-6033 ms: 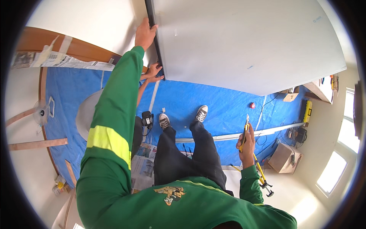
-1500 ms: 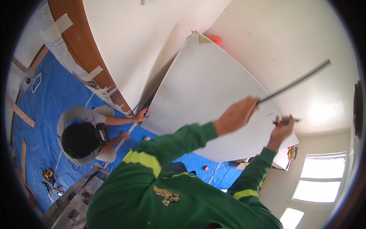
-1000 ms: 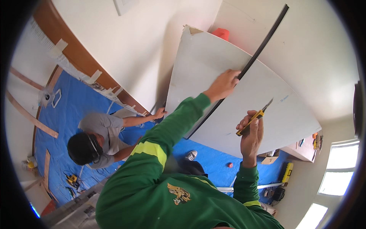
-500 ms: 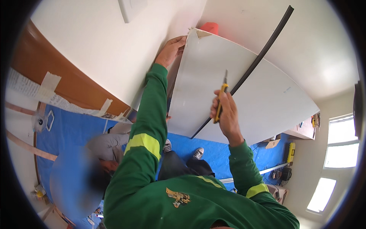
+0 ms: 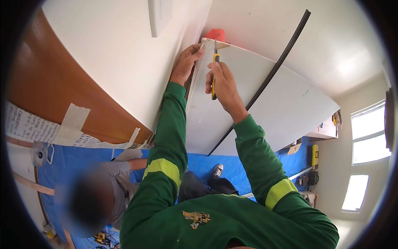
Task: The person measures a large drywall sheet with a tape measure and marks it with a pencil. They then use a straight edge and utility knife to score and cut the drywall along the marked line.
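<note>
A large pale grey panel [image 5: 298, 108] stands tilted before me, its far left corner chipped and rough. At that corner my left hand [image 5: 186, 64] grips the panel's edge, thumb on the face and fingers curled round the side. My right hand [image 5: 226, 89] is closed round a yellow and black utility knife [image 5: 215, 81]. The knife points away from me, and its tip is at the damaged corner, just right of my left hand; whether it touches is too small to tell. A long black strip [image 5: 277, 66] crosses the panel diagonally, right of my right hand.
A red object [image 5: 215, 34] sits behind the corner. A brown curved board [image 5: 74, 79] with taped newspaper lies along the left wall. Another person in a grey shirt [image 5: 122, 178] is low at the left. Blue sheeting [image 5: 236, 174] covers the floor; a yellow level-like tool [image 5: 315, 154] stands right.
My right hand has carried the utility knife up and left, from mid-panel to the far left corner. My left hand keeps its hold there. The person at the left has shifted.
</note>
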Action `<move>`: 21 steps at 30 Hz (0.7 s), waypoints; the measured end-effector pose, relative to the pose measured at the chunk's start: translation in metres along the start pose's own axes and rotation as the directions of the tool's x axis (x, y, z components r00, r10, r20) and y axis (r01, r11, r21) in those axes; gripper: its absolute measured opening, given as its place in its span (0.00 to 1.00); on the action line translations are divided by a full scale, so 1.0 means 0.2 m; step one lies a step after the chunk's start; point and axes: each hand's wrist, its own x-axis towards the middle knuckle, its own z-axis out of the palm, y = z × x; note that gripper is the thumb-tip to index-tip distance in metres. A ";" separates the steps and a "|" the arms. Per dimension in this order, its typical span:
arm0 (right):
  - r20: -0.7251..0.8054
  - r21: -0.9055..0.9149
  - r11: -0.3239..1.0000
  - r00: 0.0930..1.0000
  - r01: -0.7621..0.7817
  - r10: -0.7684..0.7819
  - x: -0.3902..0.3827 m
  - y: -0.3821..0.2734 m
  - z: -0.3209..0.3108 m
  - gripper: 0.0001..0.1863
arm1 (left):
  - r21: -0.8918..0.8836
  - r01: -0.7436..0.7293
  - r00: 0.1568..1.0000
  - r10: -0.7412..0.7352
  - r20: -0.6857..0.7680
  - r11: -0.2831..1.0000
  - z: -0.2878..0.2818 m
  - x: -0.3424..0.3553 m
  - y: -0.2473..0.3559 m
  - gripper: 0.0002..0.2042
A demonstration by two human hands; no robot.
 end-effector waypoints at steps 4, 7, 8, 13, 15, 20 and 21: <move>-0.007 0.016 0.999 0.999 -0.048 0.048 0.05 0.07 0.07 0.23 | 0.068 -0.021 0.998 0.026 -0.062 0.997 0.05 -0.02 0.07 0.19; -0.059 0.014 1.000 0.998 0.009 -0.008 0.11 0.11 0.13 0.22 | -0.032 -0.047 0.998 0.046 -0.046 0.998 0.06 0.03 0.08 0.19; -0.068 0.012 1.000 0.997 0.028 -0.027 0.13 0.12 0.14 0.22 | -0.085 -0.029 0.998 0.024 -0.065 0.996 0.06 0.06 0.09 0.19; -0.136 -0.065 0.997 0.989 0.049 -0.057 0.26 0.13 0.20 0.23 | 0.033 0.100 0.995 -0.101 0.009 0.994 0.01 0.13 0.08 0.17; -0.184 -0.106 0.994 0.982 0.019 -0.039 0.29 0.15 0.24 0.23 | 0.032 0.088 0.996 -0.089 0.001 0.996 0.01 0.13 0.08 0.16; -0.268 -0.131 0.991 0.961 0.028 -0.062 0.30 0.21 0.31 0.25 | 0.062 -0.092 0.992 0.098 -0.086 0.994 0.03 0.14 0.04 0.12; -0.270 -0.117 0.993 0.962 0.008 -0.040 0.30 0.21 0.31 0.25 | 0.051 -0.141 0.986 0.145 -0.077 0.989 0.04 0.14 0.04 0.11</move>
